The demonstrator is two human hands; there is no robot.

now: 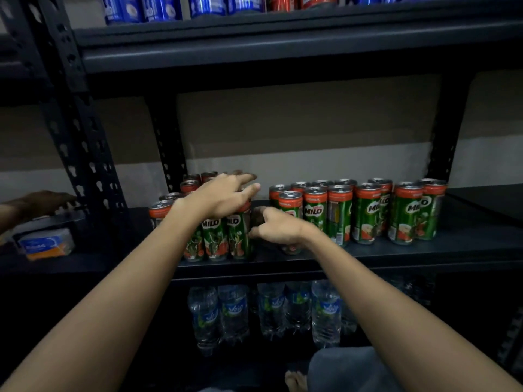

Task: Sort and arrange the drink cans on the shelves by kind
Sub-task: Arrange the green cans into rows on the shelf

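Green "MILO" cans (pixel 315 213), orange "ORIGINAL" bands, under both hands.

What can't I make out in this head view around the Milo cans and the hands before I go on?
- Right hand: whether it grips the Milo can behind it; the hand covers the contact.
- Left group of cans: rear rows are hidden by the left hand and forearm.
- Top-shelf cans: cut off by the upper frame edge, so their labels are unreadable.
- Water bottles below: dark, and too blurred to count.
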